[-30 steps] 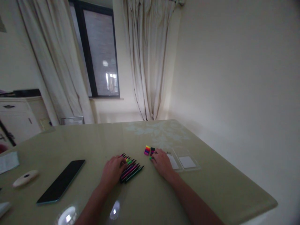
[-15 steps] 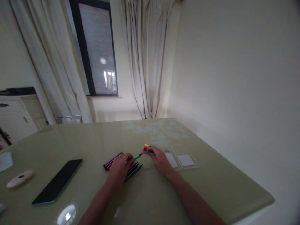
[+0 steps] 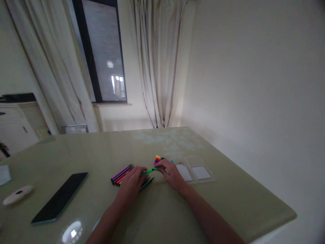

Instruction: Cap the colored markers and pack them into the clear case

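My left hand (image 3: 131, 181) is closed on a green marker pen (image 3: 147, 172), which points to the right. At its tip, my right hand (image 3: 170, 172) pinches a small green cap (image 3: 156, 168) that meets the pen's dark tip. Several uncapped markers (image 3: 122, 174) in purple, red and black lie on the table under and beside my left hand, with their dark tips to the right. A cluster of bright caps (image 3: 157, 158), yellow, red and purple among them, sits just behind my right fingers, which partly cover it.
A clear plastic case (image 3: 201, 172) with white cards lies open to the right of my right hand. On the left are a black tablet-like slab (image 3: 61, 196), a white oval object (image 3: 18, 195) and a pale sheet (image 3: 4, 174). The table (image 3: 228, 203) meets the wall.
My right hand has brought the green cap away from the cap cluster to the marker's tip. My left hand has shifted slightly, still gripping the pen.
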`<state>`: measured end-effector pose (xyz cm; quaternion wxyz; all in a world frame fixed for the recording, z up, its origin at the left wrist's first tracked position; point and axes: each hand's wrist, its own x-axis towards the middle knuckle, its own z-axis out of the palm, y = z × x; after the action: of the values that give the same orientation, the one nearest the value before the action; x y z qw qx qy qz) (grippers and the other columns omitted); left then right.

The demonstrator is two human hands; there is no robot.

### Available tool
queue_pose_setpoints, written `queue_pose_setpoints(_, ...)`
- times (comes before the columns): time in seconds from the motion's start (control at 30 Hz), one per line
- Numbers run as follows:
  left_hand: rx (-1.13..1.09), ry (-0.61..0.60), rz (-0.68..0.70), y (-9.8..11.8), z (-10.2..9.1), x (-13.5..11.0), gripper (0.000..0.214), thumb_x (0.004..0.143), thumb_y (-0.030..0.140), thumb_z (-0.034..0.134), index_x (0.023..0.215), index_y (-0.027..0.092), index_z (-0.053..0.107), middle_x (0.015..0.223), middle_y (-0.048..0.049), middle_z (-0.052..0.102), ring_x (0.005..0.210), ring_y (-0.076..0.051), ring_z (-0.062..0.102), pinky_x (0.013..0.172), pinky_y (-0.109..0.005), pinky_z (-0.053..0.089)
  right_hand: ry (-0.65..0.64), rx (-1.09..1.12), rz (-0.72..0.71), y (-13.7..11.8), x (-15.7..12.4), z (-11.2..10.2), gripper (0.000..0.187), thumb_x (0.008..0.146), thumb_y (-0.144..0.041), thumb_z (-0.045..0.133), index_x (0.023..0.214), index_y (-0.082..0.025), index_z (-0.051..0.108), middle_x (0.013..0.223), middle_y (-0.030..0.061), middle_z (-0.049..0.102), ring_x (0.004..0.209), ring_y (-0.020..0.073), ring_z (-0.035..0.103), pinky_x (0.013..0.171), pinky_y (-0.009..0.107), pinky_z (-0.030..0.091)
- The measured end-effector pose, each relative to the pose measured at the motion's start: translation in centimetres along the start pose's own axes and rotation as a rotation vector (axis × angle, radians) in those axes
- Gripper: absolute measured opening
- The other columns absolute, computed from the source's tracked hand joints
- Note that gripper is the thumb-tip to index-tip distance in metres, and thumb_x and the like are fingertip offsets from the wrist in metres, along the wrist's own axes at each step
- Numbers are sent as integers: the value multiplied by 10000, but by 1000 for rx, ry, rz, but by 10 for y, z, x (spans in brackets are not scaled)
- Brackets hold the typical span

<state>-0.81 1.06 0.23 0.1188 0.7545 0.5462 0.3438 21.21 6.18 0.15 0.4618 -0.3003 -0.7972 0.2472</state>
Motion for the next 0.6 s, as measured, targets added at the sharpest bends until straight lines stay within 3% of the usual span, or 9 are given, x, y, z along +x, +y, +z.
queue_pose_setpoints(0.3, -144, 2, -18, 9, 2, -1, 273, 1003, 428, 482, 1036, 230, 666, 1004, -49, 702, 935, -225, 657, 829, -331, 480, 29, 406, 274, 4, 2, 0, 277, 717, -397, 874, 908, -211, 800, 887, 39, 766, 845, 211, 715, 826, 345, 559)
queue_pose_setpoints(0.6, -223, -11, -61, 15, 3, -1, 264, 975, 429, 515, 959, 225, 682, 911, -31, 736, 851, -214, 663, 759, -305, 469, -6, 334, 294, -3, 2, -4, 202, 721, -355, 856, 862, -211, 832, 713, 19, 733, 669, 166, 668, 674, 288, 534)
